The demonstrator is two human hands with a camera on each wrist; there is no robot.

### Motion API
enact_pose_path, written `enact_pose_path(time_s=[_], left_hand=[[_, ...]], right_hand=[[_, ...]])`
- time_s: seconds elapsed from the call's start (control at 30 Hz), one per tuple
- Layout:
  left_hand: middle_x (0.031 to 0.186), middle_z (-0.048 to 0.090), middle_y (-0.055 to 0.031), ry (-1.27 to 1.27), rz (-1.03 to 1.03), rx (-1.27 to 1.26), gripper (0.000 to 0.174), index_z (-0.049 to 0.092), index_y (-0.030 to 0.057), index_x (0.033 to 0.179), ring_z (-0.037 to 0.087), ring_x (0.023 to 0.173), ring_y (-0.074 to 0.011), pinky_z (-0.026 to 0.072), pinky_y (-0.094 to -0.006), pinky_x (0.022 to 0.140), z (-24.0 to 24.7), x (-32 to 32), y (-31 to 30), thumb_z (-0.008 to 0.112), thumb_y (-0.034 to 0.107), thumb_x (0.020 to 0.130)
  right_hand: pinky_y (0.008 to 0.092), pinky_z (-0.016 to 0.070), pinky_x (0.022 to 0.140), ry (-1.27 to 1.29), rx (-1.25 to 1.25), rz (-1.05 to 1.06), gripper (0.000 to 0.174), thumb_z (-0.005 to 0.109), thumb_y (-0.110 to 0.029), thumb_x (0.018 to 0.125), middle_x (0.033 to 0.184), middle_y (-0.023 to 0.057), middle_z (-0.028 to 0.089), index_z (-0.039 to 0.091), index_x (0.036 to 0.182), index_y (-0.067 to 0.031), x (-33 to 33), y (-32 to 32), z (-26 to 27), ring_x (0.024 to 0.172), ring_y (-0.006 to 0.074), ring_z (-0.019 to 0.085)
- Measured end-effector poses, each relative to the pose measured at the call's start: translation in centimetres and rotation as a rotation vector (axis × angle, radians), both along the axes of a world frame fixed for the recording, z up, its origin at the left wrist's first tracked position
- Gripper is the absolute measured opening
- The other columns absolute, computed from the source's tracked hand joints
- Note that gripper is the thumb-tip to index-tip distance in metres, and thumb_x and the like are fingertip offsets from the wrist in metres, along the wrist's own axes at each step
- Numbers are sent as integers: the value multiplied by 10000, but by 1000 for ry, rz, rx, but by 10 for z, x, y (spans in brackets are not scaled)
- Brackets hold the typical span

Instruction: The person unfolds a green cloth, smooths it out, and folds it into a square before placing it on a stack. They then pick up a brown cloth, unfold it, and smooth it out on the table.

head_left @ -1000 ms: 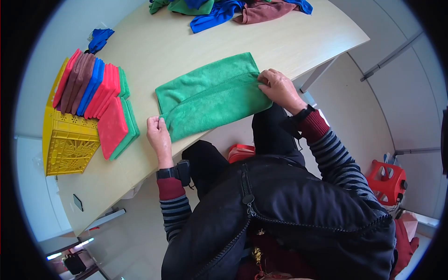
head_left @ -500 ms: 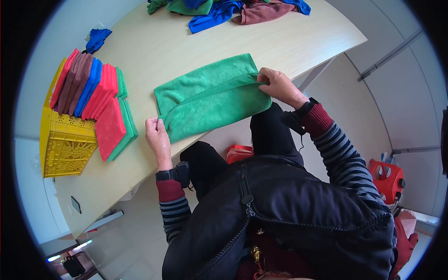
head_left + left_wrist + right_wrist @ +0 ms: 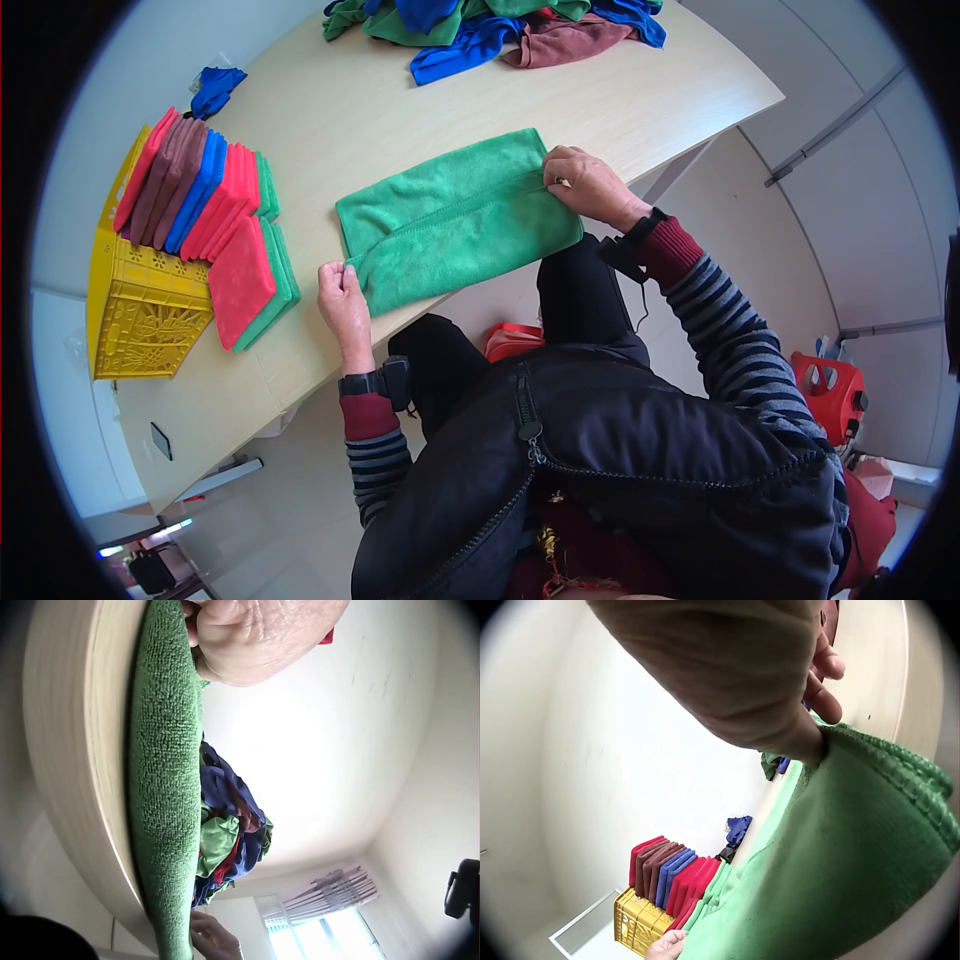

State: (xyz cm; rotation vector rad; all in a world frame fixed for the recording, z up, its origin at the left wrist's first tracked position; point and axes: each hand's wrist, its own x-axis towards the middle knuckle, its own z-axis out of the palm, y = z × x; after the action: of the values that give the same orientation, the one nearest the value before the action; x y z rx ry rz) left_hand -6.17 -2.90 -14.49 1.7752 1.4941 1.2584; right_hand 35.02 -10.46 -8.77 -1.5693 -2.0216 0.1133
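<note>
A green towel (image 3: 450,240), folded lengthwise with a stitched edge running along its middle, lies at the table's near edge in the head view. My left hand (image 3: 345,305) pinches its left end where the stitched edge comes out. At the opposite end, my right hand (image 3: 595,188) pinches the same edge between thumb and fingers. In the right wrist view the right thumb presses into the green cloth (image 3: 817,855), whose hemmed layers bulge beside it. The left wrist view shows the towel's thick near fold (image 3: 165,765) along the table edge.
Folded cloths (image 3: 195,190) in red, brown, blue and green stand in a row in a yellow basket (image 3: 150,310) at left. A red and green folded pair (image 3: 243,280) leans against it. Loose cloths (image 3: 480,40) are heaped at the back. A phone-like dark slab (image 3: 161,441) lies at left.
My right hand has shifted slightly inward along the towel's right end, and the cloth edge it held raised now lies flatter. The left hand keeps its pinch at the left end.
</note>
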Motion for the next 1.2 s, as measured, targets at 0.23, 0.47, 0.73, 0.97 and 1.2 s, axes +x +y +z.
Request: enact_pose_path(time_s=[0.23,0.47,0.73,0.97,1.2], left_hand=[[815,607,-27,-88,-37,32,74,558,8,954,555,714,-105,478,-282,681,-8,-4,5,602,64,975],[824,543,28,-308,-56,152,64,546,16,985,500,680,-63,427,-221,627,61,-20,6,570,73,1003],[792,495,56,-422,-211,300,58,560,66,1022,369,574,3,280,-173,486,230,-7,-12,546,122,1025],[787,523,51,-471,-409,318,90,584,56,1057,384,548,-5,281,-170,477,305,-14,-3,576,133,1010],[785,533,46,-480,-432,163,115,593,48,1083,390,537,-9,270,-172,464,297,-29,12,594,127,999]], right_hand=[[385,523,837,-115,1,54,81,640,-40,799,949,92,643,634,880,-40,-2,1,10,971,294,630],[346,519,779,190,59,65,93,645,-23,856,888,88,645,610,942,-33,-3,-9,65,872,248,645],[295,521,751,261,361,187,79,589,-5,953,868,48,626,618,1023,-26,2,-23,186,813,137,623],[260,536,803,68,291,230,121,583,-4,970,907,40,643,626,1081,-24,33,-26,259,847,140,643],[296,535,777,-129,383,212,106,573,-71,989,891,75,638,625,1075,-36,36,-1,275,826,181,651]])
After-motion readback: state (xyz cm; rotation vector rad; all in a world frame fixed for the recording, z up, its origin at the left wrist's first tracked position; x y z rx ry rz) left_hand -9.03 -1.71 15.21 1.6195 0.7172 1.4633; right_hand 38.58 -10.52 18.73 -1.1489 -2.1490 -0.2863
